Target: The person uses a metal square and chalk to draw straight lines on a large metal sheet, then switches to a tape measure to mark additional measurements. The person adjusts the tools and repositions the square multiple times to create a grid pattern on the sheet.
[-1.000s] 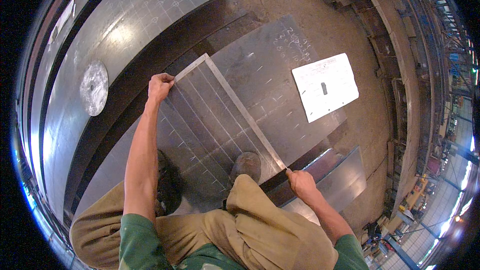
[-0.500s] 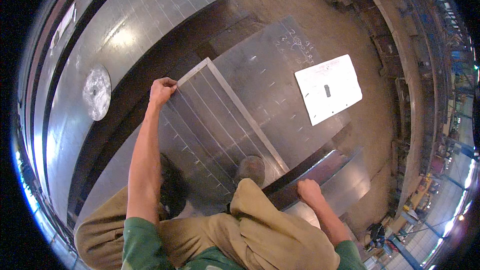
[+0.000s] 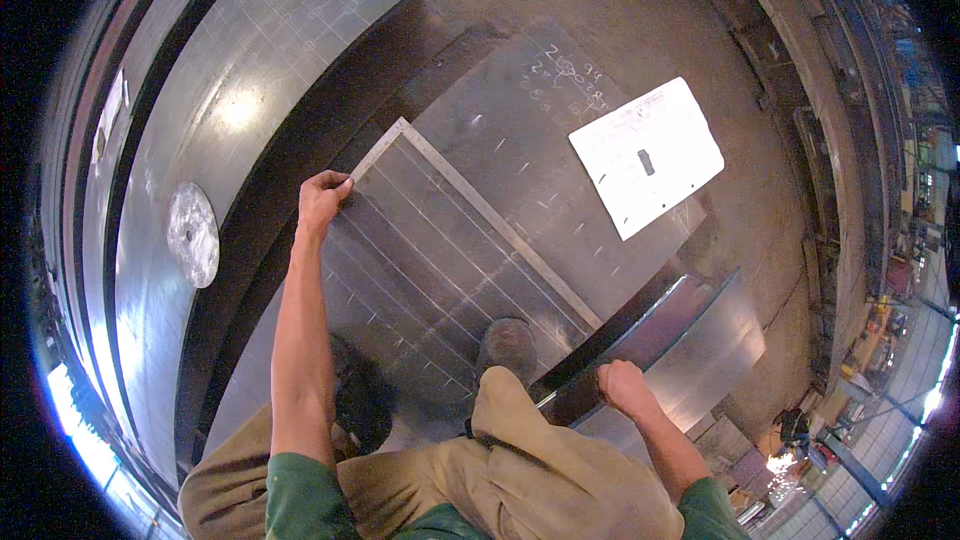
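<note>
The left hand [image 3: 322,196] reaches far out, its fingers curled down over the far left corner area of a large grey steel plate scored with parallel scribed lines [image 3: 440,260], gripping or pressing near the end of a long, thin, pale metal straightedge [image 3: 490,215] that runs diagonally along the plate's right edge. The right hand [image 3: 622,387] is closed into a fist near the person's knee, at the near right corner of the same plate; whether it grasps the straightedge's near end cannot be told. The plate thus lies between the two hands, spanning from far left to near right, with a dark shoe [image 3: 507,345] planted on its near part. Beyond it to the right lies a white rectangular paper sheet [image 3: 646,156] on another grey plate. Far to the left, a shiny round metal disc [image 3: 192,235] rests on a broad curved steel sheet [image 3: 250,60].
</note>
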{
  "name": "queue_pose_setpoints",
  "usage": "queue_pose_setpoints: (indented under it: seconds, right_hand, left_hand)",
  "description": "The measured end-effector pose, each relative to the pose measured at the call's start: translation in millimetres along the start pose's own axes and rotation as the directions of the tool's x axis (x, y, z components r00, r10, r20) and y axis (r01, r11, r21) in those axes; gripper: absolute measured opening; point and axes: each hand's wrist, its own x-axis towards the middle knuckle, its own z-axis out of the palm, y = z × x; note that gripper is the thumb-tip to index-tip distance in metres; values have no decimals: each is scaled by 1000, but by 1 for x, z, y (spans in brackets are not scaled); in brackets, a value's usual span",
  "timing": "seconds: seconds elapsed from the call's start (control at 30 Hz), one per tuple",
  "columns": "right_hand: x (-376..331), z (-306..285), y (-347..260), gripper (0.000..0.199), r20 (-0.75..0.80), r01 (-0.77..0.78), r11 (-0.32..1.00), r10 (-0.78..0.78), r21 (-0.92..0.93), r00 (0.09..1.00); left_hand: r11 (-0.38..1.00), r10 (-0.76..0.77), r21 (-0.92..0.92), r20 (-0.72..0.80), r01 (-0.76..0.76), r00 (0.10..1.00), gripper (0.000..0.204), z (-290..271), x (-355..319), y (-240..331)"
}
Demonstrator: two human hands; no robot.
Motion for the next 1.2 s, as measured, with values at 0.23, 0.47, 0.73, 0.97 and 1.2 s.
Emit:
queue_pose_setpoints:
  seconds: [0.23, 0.47, 0.73, 0.97, 1.2]
  right_hand:
    - [6, 2, 2, 19, 22, -31, 999, 30, 16, 999]
    - [10, 7, -1, 21, 20, 12, 999, -13, 50, 1000]
    - [11, 2, -7, 20, 88, -25, 996, 17, 86, 996]
    - [7, -8, -10, 17, 73, -54, 995, 47, 87, 996]
    - [20, -62, -18, 17, 69, 91, 991, -97, 95, 993]
  left_hand:
    - [1000, -10, 20, 49, 9, 999, 23, 0, 7, 1]
    - [998, -9, 63, 84, 3, 996, 26, -9, 15, -3]
    - [998, 59, 17, 71, -61, 996, 19, -5, 12, 0]
    - [996, 56, 67, 82, -62, 995, 21, -1, 6, 15]
    - [990, 92, 102, 55, -97, 994, 23, -3, 10, 3]
